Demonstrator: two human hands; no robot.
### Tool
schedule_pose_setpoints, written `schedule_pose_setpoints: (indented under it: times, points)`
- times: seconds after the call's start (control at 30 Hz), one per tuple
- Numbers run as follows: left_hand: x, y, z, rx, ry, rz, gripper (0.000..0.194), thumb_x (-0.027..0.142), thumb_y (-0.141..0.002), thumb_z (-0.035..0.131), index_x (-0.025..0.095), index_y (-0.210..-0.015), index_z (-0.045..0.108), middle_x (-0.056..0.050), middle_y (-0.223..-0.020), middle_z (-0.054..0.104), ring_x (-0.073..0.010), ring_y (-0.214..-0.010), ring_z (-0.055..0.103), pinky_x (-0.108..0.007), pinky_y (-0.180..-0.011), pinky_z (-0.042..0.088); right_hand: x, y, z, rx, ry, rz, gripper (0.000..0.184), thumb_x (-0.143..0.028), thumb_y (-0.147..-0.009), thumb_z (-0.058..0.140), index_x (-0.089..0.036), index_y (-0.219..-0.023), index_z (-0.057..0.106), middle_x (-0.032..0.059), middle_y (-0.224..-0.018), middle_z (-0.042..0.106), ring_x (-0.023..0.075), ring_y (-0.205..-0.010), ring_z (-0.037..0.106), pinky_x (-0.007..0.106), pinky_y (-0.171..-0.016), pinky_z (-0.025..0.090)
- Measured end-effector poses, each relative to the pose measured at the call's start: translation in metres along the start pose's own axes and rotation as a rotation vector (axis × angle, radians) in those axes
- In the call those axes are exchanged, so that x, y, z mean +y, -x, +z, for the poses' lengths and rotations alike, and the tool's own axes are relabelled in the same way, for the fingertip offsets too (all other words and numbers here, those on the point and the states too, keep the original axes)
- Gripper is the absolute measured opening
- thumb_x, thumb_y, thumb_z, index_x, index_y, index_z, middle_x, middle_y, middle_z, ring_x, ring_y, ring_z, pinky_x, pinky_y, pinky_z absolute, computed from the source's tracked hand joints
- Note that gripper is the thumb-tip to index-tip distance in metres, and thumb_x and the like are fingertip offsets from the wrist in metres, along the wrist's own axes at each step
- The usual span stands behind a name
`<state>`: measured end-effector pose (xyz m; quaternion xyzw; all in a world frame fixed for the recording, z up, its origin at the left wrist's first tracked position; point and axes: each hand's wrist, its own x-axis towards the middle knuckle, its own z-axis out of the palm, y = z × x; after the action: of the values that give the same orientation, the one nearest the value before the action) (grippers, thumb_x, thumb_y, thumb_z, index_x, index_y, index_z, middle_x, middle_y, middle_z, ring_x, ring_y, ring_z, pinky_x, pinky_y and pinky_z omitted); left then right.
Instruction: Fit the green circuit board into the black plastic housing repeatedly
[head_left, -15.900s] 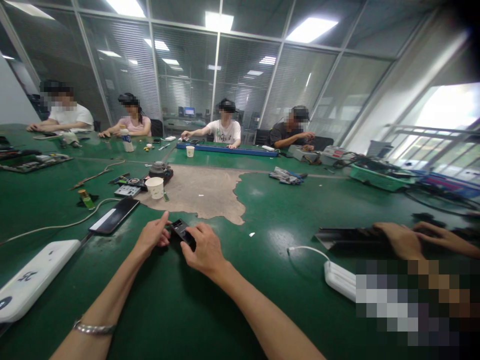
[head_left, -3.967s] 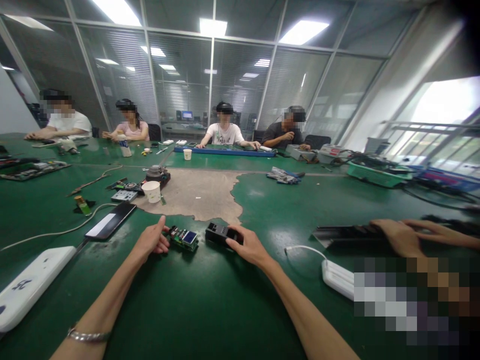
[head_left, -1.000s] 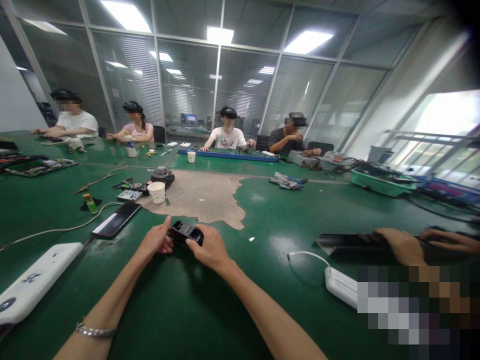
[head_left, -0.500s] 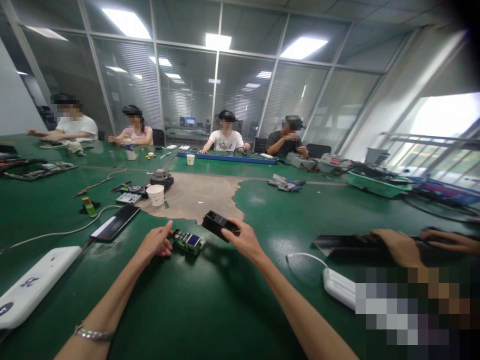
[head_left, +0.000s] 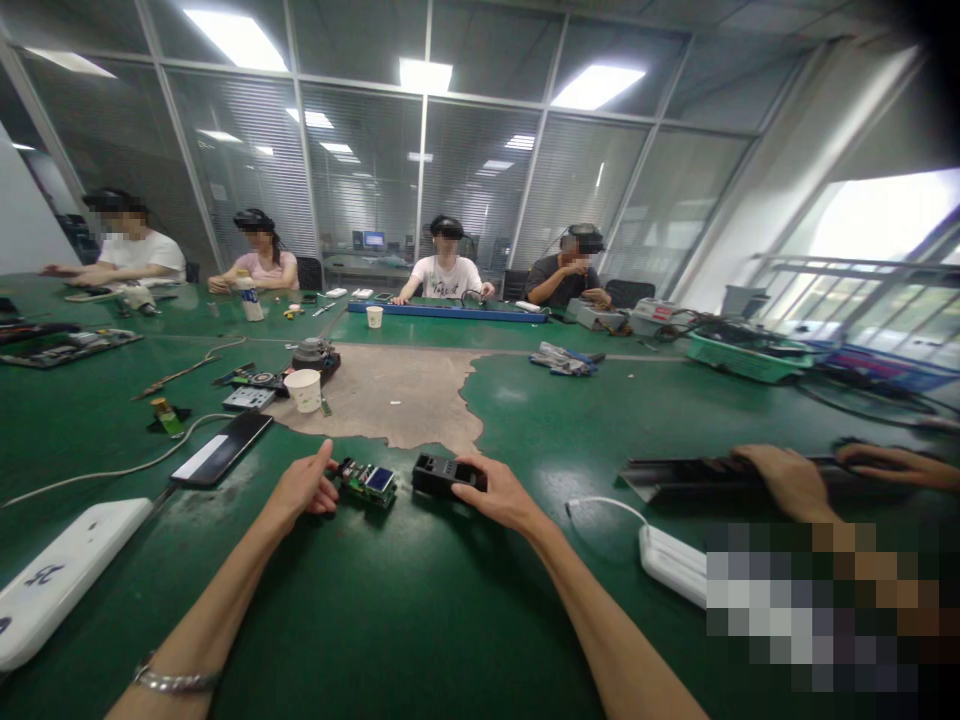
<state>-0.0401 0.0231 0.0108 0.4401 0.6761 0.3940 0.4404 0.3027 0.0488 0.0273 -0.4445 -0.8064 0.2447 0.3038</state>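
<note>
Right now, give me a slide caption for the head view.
Right hand gripping a black casing, left hand beside a green circuit board.

Circuit boards (head_left: 365, 482) on a big green worktable (head_left: 420, 620) suggest an electronics workshop.

Green circuit board (head_left: 360, 483): lying display-side up, its length slanting from ten toward four o'clock; a dark blue display (head_left: 381, 480) is filling its four-o'clock end. Black casing (head_left: 439, 476): a slim, boxy shell showing openings in its upper face, sitting apart at the board's three o'clock, the right hand (head_left: 501, 494) gripping its four-o'clock end.
</note>
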Motion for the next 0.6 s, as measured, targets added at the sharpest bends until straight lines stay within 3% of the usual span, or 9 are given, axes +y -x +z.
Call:
schedule_pose_setpoints:
  times: [0.17, 0.4, 0.6]
  points:
    - [0.0, -0.001, 0.0, 0.001, 0.012, -0.013, 0.077, 0.077, -0.076, 0.04, 0.01, -0.108, 0.058, -0.01, -0.057, 0.068, -0.0206, -0.047, 0.066, -0.023, -0.041, 0.046, 0.008, 0.001, -0.004, -0.056, 0.077, -0.02, 0.044, -0.027, -0.071, 0.07, -0.02, -0.115, 0.064, 0.0076, -0.109, 0.066, 0.0235, -0.098, 0.06, 0.037, -0.089, 0.045]
    - [-0.002, -0.005, 0.0, 0.013, 0.001, -0.035, 0.078, 0.078, -0.075, 0.041, 0.01, -0.11, 0.059, -0.01, -0.059, 0.069, -0.0204, -0.048, 0.066, -0.023, -0.042, 0.047, 0.012, 0.001, 0.001, 0.04, 0.066, -0.034, 0.063, -0.035, -0.072, 0.073, -0.021, -0.13, 0.054, 0.0098, -0.122, 0.061, 0.0244, -0.112, 0.056, 0.041, -0.099, 0.04]
    - [-0.003, -0.004, -0.002, -0.007, 0.012, -0.018, 0.08, 0.079, -0.074, 0.043, 0.009, -0.111, 0.059, -0.01, -0.06, 0.069, -0.0207, -0.05, 0.067, -0.023, -0.043, 0.047, 0.006, 0.001, 0.003, 0.017, 0.135, -0.01, 0.041, -0.032, -0.072, 0.072, -0.018, -0.11, 0.066, 0.0085, -0.108, 0.067, 0.0236, -0.099, 0.061, 0.036, -0.089, 0.044]
